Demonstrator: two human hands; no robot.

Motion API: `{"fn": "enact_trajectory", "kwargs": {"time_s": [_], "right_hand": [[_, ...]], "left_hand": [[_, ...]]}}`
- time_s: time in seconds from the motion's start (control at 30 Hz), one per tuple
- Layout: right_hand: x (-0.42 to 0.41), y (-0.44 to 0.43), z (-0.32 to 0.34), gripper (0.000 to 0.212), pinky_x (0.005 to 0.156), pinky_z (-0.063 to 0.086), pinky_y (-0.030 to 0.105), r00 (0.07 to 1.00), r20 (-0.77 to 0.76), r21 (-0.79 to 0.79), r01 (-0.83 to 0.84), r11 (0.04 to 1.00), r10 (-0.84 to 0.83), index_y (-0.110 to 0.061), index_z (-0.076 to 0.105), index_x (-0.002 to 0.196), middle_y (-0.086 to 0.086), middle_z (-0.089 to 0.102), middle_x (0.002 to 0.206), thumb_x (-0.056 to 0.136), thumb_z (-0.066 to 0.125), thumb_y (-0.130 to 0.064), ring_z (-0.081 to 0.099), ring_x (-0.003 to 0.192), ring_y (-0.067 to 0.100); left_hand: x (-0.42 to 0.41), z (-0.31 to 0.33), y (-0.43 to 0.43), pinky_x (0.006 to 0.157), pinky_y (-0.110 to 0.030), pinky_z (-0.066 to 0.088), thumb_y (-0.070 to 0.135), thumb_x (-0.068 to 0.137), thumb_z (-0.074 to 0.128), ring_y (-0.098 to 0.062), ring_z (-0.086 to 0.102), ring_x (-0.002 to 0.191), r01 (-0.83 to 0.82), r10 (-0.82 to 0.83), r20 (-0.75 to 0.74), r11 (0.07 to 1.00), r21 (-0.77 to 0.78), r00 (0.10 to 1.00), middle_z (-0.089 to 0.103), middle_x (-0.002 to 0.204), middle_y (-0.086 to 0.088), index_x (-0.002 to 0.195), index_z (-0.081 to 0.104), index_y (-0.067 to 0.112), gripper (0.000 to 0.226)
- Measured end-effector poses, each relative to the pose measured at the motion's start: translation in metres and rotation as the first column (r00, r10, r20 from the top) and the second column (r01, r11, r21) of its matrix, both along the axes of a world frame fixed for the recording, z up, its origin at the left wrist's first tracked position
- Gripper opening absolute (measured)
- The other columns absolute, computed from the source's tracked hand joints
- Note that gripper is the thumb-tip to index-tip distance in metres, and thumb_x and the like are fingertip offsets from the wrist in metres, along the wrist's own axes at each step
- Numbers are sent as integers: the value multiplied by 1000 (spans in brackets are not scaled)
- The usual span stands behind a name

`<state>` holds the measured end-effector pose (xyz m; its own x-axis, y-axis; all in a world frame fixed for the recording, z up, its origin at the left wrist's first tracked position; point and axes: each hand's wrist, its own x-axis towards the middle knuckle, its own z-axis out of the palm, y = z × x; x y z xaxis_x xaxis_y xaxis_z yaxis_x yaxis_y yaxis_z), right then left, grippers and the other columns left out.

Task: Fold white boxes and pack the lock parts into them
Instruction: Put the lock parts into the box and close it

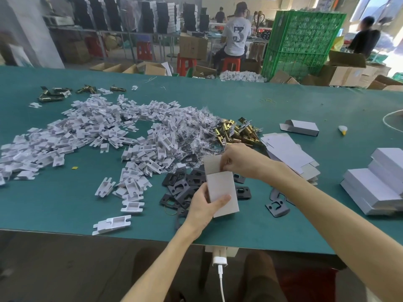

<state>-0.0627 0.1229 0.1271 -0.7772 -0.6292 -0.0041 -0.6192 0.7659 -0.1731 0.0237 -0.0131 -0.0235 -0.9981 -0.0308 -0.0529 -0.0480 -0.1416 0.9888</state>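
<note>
A white box [222, 190] is held above the green table [65, 203], its far flap [212, 163] standing open. My left hand [205, 208] grips the box's near end, thumb across its front. My right hand [239, 160] pinches at the open far end beside the flap. Black lock plates [181, 188] lie under the box. Brass latches [237, 130] are heaped just beyond my right hand. White plastic inserts [98, 129] spread over the left of the table, with bagged parts [196, 131] among them.
Flat unfolded box blanks [287, 153] lie right of my hands, and a stack of folded white boxes [377, 188] sits at the right edge. One folded box [302, 127] and a glue bottle [342, 129] lie farther back. People sit working beyond the table near a green crate [303, 40].
</note>
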Motion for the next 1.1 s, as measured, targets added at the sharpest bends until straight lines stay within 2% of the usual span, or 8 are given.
{"fn": "enact_trajectory", "kwargs": {"time_s": [0.23,0.33,0.43,0.6,0.73,0.9,1.0,1.1], "right_hand": [[-18,21,-10,20,84,51,30,977,-38,-275,191,942,-209,-9,74,109,3,71,105,97,57,-8,64,92,17],[-28,33,-31,16,90,56,43,953,28,-173,302,937,-302,-7,71,110,8,71,111,97,63,-13,66,96,25],[-29,37,-59,30,95,53,44,927,108,-59,367,928,-359,-8,66,119,9,66,120,94,70,-24,63,107,26],[-26,36,-95,41,96,48,46,934,41,27,355,934,-356,-8,62,119,11,55,124,93,70,-39,49,118,31],[-26,34,-99,34,91,50,45,949,-48,99,315,944,-312,-6,60,116,14,55,123,98,62,-35,48,120,34],[-23,33,-96,23,73,56,49,946,-175,95,292,952,-273,-12,54,118,12,66,105,98,44,-9,61,94,35],[-27,40,-95,30,71,55,48,949,-129,67,299,952,-289,-14,55,121,11,65,106,94,45,-3,60,91,34],[-29,46,-96,26,80,54,44,909,9,-138,415,900,-417,-9,64,117,14,69,109,93,56,-8,64,95,36]], "left_hand": [[-1,1,-1,85,-25,59,39,75,87,-8,72,106,-36,35,7,999,19,999,77,113,10,125,61,25,58],[-1,1,0,83,-22,58,41,74,85,-6,72,105,-56,56,12,998,31,998,76,115,8,124,61,26,58],[-2,-1,0,85,-24,59,36,79,86,-7,72,106,-58,58,18,998,14,998,75,118,7,126,60,24,55],[-3,-5,-1,92,-32,60,31,85,86,-9,71,109,-55,55,10,998,-13,998,74,121,4,130,59,22,54],[-4,-5,-1,92,-32,60,42,77,87,-10,71,109,-58,58,0,998,-23,998,74,120,5,128,60,25,61],[-3,-5,0,93,-33,60,45,74,86,-10,71,109,-60,60,-5,998,-27,998,75,119,7,128,60,26,62],[-3,-4,-1,93,-32,60,42,77,86,-9,71,109,-58,58,-2,998,-25,998,74,119,6,127,60,26,59],[-3,-5,-1,94,-32,60,33,84,87,-9,71,109,-59,59,-3,998,-26,998,75,119,6,126,60,26,51]]}}
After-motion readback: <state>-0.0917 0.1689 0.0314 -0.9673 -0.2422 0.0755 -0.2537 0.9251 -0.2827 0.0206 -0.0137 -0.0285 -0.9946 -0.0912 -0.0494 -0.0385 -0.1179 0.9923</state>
